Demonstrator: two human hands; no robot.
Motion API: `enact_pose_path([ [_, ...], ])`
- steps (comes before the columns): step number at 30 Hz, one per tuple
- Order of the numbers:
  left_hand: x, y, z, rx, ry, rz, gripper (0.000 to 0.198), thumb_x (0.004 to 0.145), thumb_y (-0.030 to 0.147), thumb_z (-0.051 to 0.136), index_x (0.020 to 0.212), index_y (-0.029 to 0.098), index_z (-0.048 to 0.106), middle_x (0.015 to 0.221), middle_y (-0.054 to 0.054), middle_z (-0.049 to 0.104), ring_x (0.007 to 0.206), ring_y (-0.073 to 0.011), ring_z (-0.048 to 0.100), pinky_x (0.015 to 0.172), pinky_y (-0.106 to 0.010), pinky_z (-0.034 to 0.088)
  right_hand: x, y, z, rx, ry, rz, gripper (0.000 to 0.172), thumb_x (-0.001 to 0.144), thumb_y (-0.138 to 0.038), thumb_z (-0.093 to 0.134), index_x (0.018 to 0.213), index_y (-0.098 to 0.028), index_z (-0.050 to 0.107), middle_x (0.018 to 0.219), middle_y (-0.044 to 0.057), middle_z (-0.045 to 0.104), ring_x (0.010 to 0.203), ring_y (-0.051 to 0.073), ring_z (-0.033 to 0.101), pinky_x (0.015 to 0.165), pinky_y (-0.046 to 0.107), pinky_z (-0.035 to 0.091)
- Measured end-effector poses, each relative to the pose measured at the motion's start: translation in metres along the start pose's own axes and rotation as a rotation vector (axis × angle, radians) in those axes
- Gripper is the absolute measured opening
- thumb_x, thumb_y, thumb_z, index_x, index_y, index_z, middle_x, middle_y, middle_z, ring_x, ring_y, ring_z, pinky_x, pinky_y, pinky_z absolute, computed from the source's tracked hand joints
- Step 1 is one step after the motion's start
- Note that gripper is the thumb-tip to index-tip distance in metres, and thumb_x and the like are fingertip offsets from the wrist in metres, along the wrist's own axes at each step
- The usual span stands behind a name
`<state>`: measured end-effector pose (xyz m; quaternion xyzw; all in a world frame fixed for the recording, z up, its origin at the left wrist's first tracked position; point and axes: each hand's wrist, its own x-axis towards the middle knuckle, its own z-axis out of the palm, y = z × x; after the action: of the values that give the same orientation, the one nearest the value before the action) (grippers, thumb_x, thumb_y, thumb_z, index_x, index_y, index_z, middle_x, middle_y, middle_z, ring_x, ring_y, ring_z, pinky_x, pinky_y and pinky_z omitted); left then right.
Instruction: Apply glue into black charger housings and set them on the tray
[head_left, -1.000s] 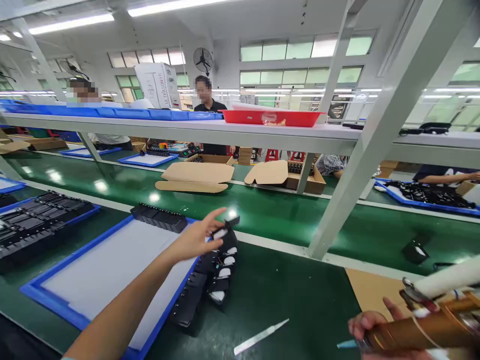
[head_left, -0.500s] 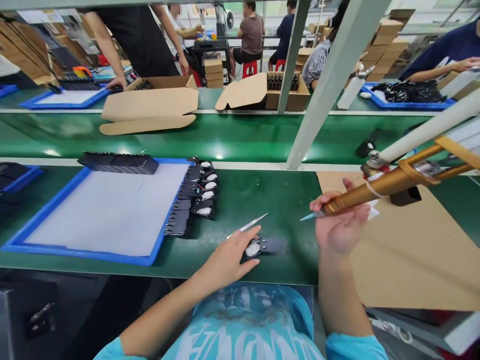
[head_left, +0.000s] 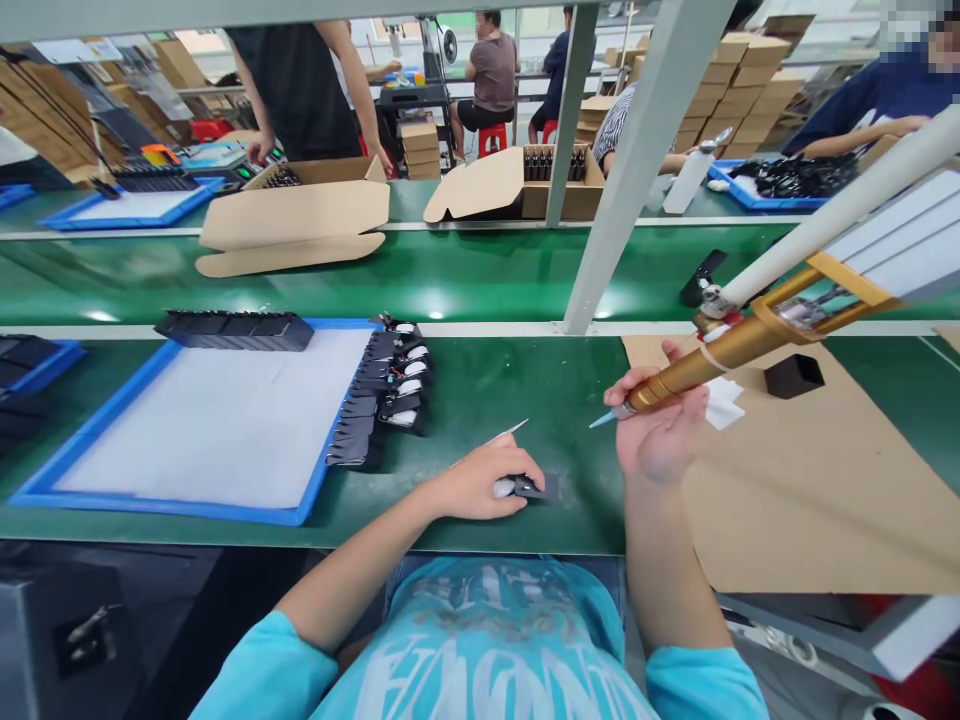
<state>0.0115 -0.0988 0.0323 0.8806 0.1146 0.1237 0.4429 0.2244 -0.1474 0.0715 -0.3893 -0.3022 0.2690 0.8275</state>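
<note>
The left hand (head_left: 484, 482) pinches a small black case (head_left: 538, 487) between thumb and fingers, near the front edge of the counter (head_left: 581, 528). The right hand (head_left: 660, 430) has its grip curled about the front of a gold tube (head_left: 701, 368); the blue nozzle (head_left: 604, 418) stands apart from the case. In this inspector's judgement, sound practice is a level, steady case, fingertips off its white part (head_left: 503, 488), and the tube well supported.

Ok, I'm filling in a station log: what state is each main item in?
Left hand: closed on the black case
Black case: flap out
Right hand: gripping the gold dispenser
Gold dispenser: tilted, tip down
White stick: lying, partly hidden
Large blue tray: flat
Two flapped cardboard boxes: open
</note>
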Motion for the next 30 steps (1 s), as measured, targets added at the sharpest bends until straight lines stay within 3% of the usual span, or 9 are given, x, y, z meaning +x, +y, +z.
enact_pose_path([
  [5,-0.013,0.003,0.010,-0.025,0.188,-0.156,0.032,0.083,0.034,0.070,0.114,0.026,0.065,0.110,-0.006,0.069,0.100,-0.0254,0.058,0.090,-0.037,0.044,0.000,0.001,-0.001,0.027,-0.027,-0.005,0.048,0.088,-0.060,0.046,0.118,-0.024,0.056,0.072,-0.001,0.062,0.056,0.015,0.054,0.058,0.031,0.042],
  [10,-0.041,0.008,0.025,-0.043,0.300,-0.309,0.079,0.072,0.041,0.081,0.142,0.031,0.048,0.143,-0.009,0.052,0.130,-0.0318,0.048,0.109,-0.047,0.037,-0.001,0.000,-0.001,0.012,-0.016,0.008,0.049,0.087,-0.062,0.046,0.118,-0.025,0.056,0.071,-0.001,0.061,0.055,0.015,0.054,0.056,0.031,0.043],
  [12,-0.050,0.008,0.031,-0.069,0.307,-0.353,0.085,0.073,0.040,0.080,0.147,0.032,0.040,0.150,-0.009,0.045,0.136,-0.0316,0.044,0.112,-0.048,0.036,-0.001,-0.001,0.000,0.012,-0.013,0.011,0.051,0.086,-0.063,0.047,0.118,-0.024,0.056,0.071,-0.001,0.061,0.055,0.015,0.054,0.056,0.031,0.043],
  [16,-0.054,0.006,0.040,-0.077,0.395,-0.408,0.067,0.084,0.029,0.068,0.146,0.030,0.042,0.149,-0.008,0.046,0.136,-0.0283,0.045,0.112,-0.046,0.038,-0.001,-0.001,0.002,0.022,-0.032,0.026,0.053,0.084,-0.065,0.049,0.118,-0.025,0.057,0.070,-0.002,0.061,0.054,0.015,0.053,0.056,0.031,0.043],
  [21,-0.049,0.000,0.042,-0.154,0.387,-0.365,0.065,0.079,0.014,0.064,0.141,0.026,0.046,0.143,-0.008,0.052,0.129,-0.0244,0.052,0.106,-0.039,0.045,-0.009,-0.005,0.009,0.093,-0.109,0.091,0.056,0.084,-0.067,0.048,0.120,-0.025,0.058,0.069,-0.002,0.060,0.052,0.014,0.053,0.053,0.030,0.045],
  [27,-0.043,0.002,0.048,-0.039,0.489,-0.452,0.049,0.077,0.019,0.070,0.122,0.023,0.053,0.131,-0.010,0.049,0.115,-0.0229,0.058,0.100,-0.040,0.049,-0.028,-0.012,0.028,0.138,-0.230,0.165,0.057,0.086,-0.070,0.043,0.121,-0.028,0.057,0.067,-0.002,0.059,0.050,0.014,0.053,0.049,0.029,0.046],
  [30,-0.040,0.002,0.051,0.057,0.470,-0.456,0.038,0.079,0.021,0.070,0.113,0.021,0.053,0.123,-0.010,0.057,0.111,-0.0241,0.060,0.097,-0.041,0.049,-0.035,-0.014,0.036,0.161,-0.273,0.177,0.058,0.086,-0.070,0.041,0.123,-0.027,0.056,0.066,-0.002,0.060,0.050,0.015,0.053,0.049,0.029,0.046],
])
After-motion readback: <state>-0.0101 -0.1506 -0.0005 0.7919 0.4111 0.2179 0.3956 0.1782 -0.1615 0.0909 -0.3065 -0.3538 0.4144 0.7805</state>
